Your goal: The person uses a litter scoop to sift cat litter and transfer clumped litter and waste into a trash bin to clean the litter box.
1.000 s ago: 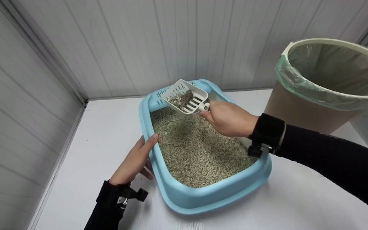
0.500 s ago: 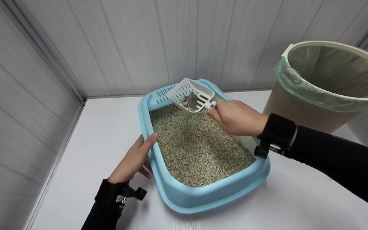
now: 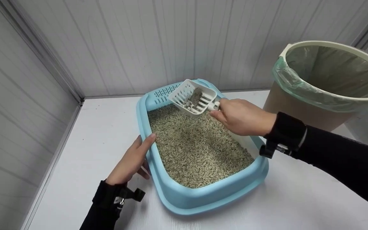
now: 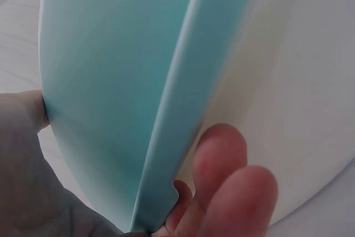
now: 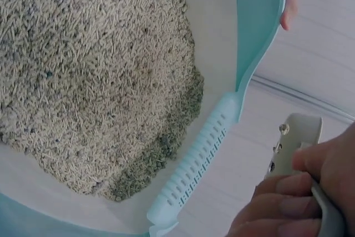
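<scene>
A blue litter box (image 3: 184,196) filled with pellet litter (image 3: 196,150) stands on the white surface. My left hand (image 3: 132,163) grips its left rim, thumb on top; in the left wrist view the fingers (image 4: 221,151) curl beneath the blue edge. My right hand (image 3: 244,117) holds a white slotted litter scoop (image 3: 178,95) by its handle, raised over the back of the box. A grey-brown clump (image 3: 196,96) with some loose pellets lies in the scoop. From the right wrist, the scoop (image 5: 302,131) is partly hidden by the fingers.
A beige trash bin (image 3: 294,105) with a green-tinted liner bag (image 3: 294,81) stands at the right, beyond my right forearm. Pale panelled walls (image 3: 133,48) close off the back and left. The white surface (image 3: 97,127) extends around the litter box.
My right hand has drawn the scoop a little to the right over the box. The loose pellets in it have become fewer, and the clump remains. My left hand keeps its hold on the rim.
</scene>
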The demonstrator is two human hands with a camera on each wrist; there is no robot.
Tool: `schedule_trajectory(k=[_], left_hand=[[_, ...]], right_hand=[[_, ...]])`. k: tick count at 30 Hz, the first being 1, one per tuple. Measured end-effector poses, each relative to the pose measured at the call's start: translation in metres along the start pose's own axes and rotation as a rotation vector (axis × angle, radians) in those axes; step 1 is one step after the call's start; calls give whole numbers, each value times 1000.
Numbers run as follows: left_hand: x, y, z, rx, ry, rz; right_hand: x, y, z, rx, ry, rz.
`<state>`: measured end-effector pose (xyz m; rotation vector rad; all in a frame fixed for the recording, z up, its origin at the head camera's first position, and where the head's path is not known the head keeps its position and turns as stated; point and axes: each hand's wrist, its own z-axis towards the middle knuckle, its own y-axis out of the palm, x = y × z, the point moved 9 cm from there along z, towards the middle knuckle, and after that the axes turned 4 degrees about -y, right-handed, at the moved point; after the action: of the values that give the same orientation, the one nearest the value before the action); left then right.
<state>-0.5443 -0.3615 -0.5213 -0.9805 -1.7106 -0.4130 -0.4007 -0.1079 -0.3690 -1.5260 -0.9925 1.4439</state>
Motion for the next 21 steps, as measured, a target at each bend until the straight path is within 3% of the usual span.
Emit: schedule_trajectory(k=[11,16,21], left_hand=[[-3,-1,2,8,-9,-4],[-2,0,2,4,5,-20],[-3,-2,4,11,3,-11]], right_hand=[[3,-21,-16,16,46,21],[16,-58,-30,41,106,26],[49,-113,-60,111,200,-47]])
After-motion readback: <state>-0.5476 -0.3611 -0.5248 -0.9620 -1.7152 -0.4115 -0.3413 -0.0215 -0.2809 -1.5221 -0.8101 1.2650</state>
